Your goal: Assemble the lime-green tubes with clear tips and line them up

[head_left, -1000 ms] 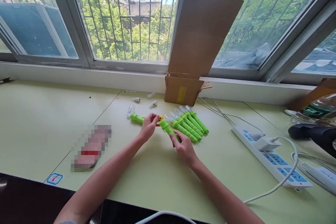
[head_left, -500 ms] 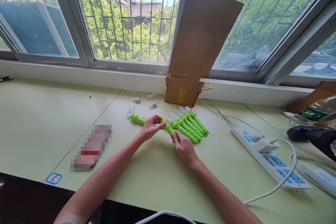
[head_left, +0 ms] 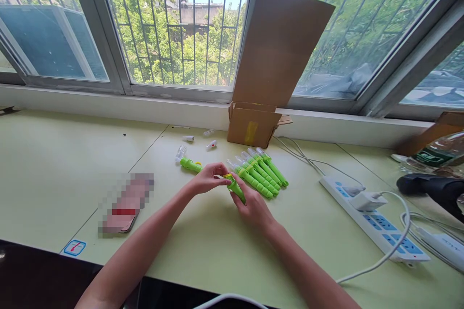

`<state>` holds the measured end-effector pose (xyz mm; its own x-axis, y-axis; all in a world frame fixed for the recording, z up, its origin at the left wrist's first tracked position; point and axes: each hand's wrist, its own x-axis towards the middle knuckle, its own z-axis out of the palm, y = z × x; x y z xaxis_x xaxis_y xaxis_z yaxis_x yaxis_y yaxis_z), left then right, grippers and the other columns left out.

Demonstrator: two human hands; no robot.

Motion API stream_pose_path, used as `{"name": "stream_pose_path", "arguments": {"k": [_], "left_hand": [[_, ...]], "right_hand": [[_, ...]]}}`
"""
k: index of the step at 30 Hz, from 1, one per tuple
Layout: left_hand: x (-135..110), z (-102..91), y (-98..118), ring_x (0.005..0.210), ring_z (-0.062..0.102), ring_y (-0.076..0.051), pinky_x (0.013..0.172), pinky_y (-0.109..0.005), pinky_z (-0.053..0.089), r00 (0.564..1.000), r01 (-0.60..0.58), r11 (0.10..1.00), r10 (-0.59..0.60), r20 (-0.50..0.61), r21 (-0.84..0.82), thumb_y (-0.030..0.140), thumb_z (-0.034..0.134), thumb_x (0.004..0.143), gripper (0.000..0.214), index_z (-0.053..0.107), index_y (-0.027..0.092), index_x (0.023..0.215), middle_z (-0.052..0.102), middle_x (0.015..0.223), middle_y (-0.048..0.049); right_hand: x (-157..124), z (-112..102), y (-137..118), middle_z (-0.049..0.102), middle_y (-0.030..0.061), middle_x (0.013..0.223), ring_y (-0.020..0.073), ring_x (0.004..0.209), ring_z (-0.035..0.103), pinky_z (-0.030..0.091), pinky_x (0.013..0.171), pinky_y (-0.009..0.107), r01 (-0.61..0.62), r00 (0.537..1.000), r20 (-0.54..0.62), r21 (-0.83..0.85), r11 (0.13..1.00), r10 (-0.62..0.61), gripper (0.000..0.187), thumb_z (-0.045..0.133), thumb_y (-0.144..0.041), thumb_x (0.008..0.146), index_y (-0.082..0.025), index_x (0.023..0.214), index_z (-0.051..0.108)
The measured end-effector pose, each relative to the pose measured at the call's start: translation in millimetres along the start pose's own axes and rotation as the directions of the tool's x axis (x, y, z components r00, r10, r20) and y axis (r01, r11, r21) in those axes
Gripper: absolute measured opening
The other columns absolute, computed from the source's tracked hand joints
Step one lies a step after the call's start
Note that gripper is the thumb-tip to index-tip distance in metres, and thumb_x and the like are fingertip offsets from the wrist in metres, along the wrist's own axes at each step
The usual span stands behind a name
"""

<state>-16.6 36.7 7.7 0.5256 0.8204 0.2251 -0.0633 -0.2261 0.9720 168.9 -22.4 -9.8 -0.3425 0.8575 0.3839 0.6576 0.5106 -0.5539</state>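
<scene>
My right hand [head_left: 253, 207] is closed round a green plastic tube [head_left: 237, 190] with a threaded upper end, held tilted just above the table. At the top of the tube, the thumb and fingers of my left hand [head_left: 209, 178] pinch a yellow ring [head_left: 227, 175]; part of it is hidden by the fingers. Right behind my hands lie several green tubes with clear caps [head_left: 259, 181], side by side. To the left of my left hand rests another green tube [head_left: 189, 164], and clear plastic caps [head_left: 180, 153] lie by its threaded end.
Small clear and white pieces [head_left: 211, 145] lie near a cardboard box [head_left: 250, 128] by the window. A pixelated phone-like object [head_left: 126, 205] is on the left. On the right are a power strip [head_left: 373, 222] with cables, a black object [head_left: 431, 190] and a bottle [head_left: 440, 152].
The green tube in my right hand has turned, so its threaded end now faces up and towards me more. My left fingers have moved slightly down with the yellow ring.
</scene>
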Motion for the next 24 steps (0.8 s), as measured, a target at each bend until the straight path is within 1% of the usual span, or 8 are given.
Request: {"name": "stream_pose_path", "arguments": {"k": [3,7,13,16,19,24], "left_hand": [[0,-1.3,1,0.076,0.061,-0.015,0.071,-0.031,0.049,1.0,0.007,1.0,-0.007,0.011,0.006,0.041,0.074,0.065,0.037,0.055,0.013,0.081,0.062,0.081,-0.0038],[-1,-0.6,2,0.075,0.061,-0.015,0.069,-0.03,0.049,0.999,0.023,1.0,-0.023,0.029,-0.008,0.041,0.075,0.063,0.038,0.056,0.013,0.08,0.062,0.079,-0.0033],[-1,0.3,0,0.075,0.062,-0.016,0.072,-0.033,0.05,0.999,0.021,1.0,-0.022,0.025,0.02,0.039,0.075,0.063,0.037,0.056,0.012,0.078,0.063,0.081,-0.0047],[0,1.8,0,0.079,0.062,-0.016,0.075,-0.033,0.051,1.0,-0.01,0.998,0.009,0.007,0.062,0.039,0.073,0.066,0.034,0.057,0.013,0.078,0.063,0.084,-0.0053],[0,5.2,1,0.086,0.061,-0.017,0.077,-0.034,0.052,0.998,-0.05,0.988,0.054,-0.025,0.144,0.038,0.069,0.07,0.028,0.057,0.014,0.077,0.064,0.091,-0.0067],[-1,11.0,8,0.102,0.059,-0.022,0.079,-0.036,0.053,0.984,-0.144,0.941,0.169,-0.056,0.306,0.036,0.063,0.076,0.02,0.057,0.017,0.078,0.065,0.1,-0.0093]], "right_hand": [[0,-1,0,0.064,0.0093,0.116,0.0263,0.094,0.065,0.05,0.08,0.037,-0.028,1.0,0.012,0.007,1.0,0.028,0.059,0.047,-0.028,0.086,-0.022,0.143,0.03],[0,-2,1,0.068,0.0088,0.107,0.0259,0.087,0.066,0.052,0.076,0.035,-0.031,0.999,0.036,0.028,0.999,0.03,0.059,0.049,-0.026,0.084,-0.022,0.141,0.034],[1,-1,0,0.07,0.0082,0.1,0.0256,0.083,0.066,0.053,0.07,0.033,-0.044,0.999,-0.006,0.078,0.996,0.045,0.056,0.052,-0.025,0.081,-0.021,0.136,0.043],[2,0,0,0.07,0.0088,0.102,0.0264,0.084,0.066,0.052,0.071,0.034,-0.056,0.998,-0.028,0.108,0.993,0.06,0.056,0.053,-0.026,0.08,-0.021,0.135,0.045],[2,-1,0,0.069,0.0099,0.103,0.0266,0.082,0.066,0.052,0.07,0.034,-0.07,0.996,-0.046,0.138,0.988,0.077,0.057,0.052,-0.028,0.08,-0.019,0.136,0.044],[1,0,-1,0.07,0.0085,0.099,0.0208,0.064,0.062,0.051,0.062,0.032,-0.118,0.991,-0.039,0.198,0.973,0.128,0.058,0.049,-0.032,0.084,-0.018,0.139,0.039]]}}
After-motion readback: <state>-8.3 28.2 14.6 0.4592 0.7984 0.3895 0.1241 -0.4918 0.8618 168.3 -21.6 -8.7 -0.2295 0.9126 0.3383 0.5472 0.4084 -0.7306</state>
